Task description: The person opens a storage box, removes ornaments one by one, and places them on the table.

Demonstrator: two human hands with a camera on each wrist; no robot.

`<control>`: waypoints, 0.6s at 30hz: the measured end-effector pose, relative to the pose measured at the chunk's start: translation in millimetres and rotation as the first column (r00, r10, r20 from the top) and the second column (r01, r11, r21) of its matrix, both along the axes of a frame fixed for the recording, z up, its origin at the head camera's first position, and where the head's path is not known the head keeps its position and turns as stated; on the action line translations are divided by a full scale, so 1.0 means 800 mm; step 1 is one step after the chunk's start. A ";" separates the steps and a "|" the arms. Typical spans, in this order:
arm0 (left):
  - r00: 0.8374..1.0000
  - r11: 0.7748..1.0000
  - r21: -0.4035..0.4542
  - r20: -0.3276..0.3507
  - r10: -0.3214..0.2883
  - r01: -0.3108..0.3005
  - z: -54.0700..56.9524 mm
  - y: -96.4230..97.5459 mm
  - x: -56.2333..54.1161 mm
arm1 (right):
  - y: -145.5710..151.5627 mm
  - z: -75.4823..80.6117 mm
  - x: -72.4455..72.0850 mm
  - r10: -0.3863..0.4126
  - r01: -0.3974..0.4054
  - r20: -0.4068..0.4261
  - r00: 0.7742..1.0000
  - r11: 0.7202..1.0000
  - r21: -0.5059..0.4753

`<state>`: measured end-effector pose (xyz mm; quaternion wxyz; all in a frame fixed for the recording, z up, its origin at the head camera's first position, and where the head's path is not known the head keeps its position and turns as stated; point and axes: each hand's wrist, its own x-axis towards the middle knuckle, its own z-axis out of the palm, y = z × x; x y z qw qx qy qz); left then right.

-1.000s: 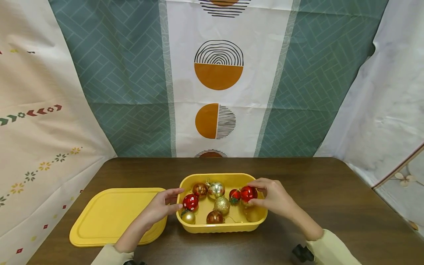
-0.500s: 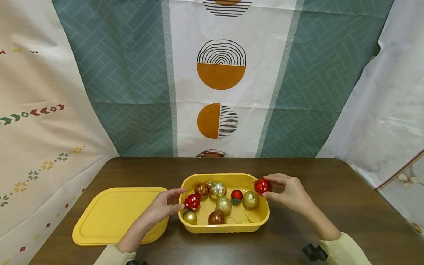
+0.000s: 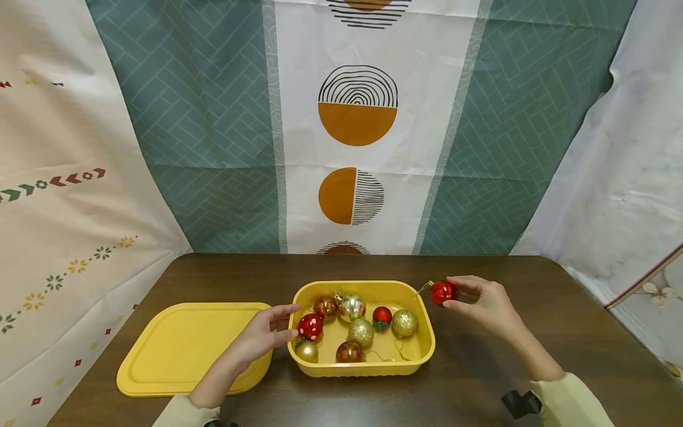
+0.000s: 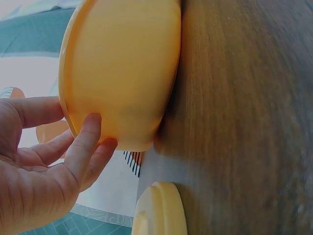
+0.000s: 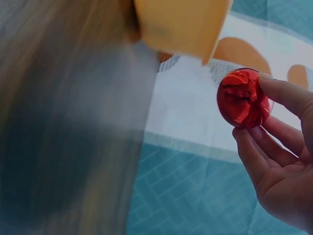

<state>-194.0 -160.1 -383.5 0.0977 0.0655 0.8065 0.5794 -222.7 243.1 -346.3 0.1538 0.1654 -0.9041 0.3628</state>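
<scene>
My right hand pinches a shiny red Christmas bauble between thumb and fingertips, just right of the yellow box. The bauble's gold cap and string loop point left; in the right wrist view the red bauble is in the air above the table. At the box's left end, my left hand grips the rim. The left wrist view has the thumb hooked over that rim and fingertips on the outer wall. Inside lie several baubles, among them a dotted red one and a glittery gold one.
A yellow lid lies flat on the dark wooden table, left of the box. A patterned curtain hangs behind the table, with light cloths on both sides.
My right hand has lifted the red bauble out of the box's right end and carried it right, past the rim, uncovering a glittery gold bauble. The left hand has stayed on the rim.
</scene>
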 end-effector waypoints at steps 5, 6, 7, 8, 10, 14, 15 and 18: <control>1.000 1.000 -0.008 0.009 0.023 -0.023 0.000 0.002 -0.001 | 0.011 -0.010 -0.011 -0.042 0.042 0.014 0.999 0.999 0.009; 1.000 1.000 -0.009 0.007 0.024 -0.024 0.000 0.002 -0.001 | 0.013 -0.013 -0.014 -0.055 0.055 0.012 0.998 0.998 0.018; 1.000 1.000 -0.007 0.008 0.025 -0.025 0.000 0.002 -0.001 | 0.015 -0.015 -0.017 -0.070 0.069 0.013 0.997 0.997 0.029; 1.000 1.000 -0.005 0.009 0.024 -0.024 0.000 0.002 0.000 | 0.017 -0.017 -0.020 -0.081 0.080 0.014 0.997 0.996 0.040; 1.000 1.000 -0.003 0.009 0.025 -0.025 0.001 0.002 0.001 | 0.021 -0.022 -0.028 -0.104 0.102 0.022 0.994 0.993 0.067; 1.000 1.000 -0.007 0.001 0.017 -0.017 0.002 0.001 0.002 | 0.028 -0.032 -0.045 -0.126 0.120 0.089 0.988 0.990 0.070; 1.000 1.000 -0.007 -0.001 0.015 -0.015 0.002 0.001 0.002 | 0.029 -0.034 -0.050 -0.131 0.124 0.106 0.986 0.990 0.066; 1.000 1.000 0.001 -0.004 0.004 -0.004 0.002 0.001 0.002 | 0.032 -0.040 -0.062 -0.124 0.119 0.150 0.981 0.992 0.042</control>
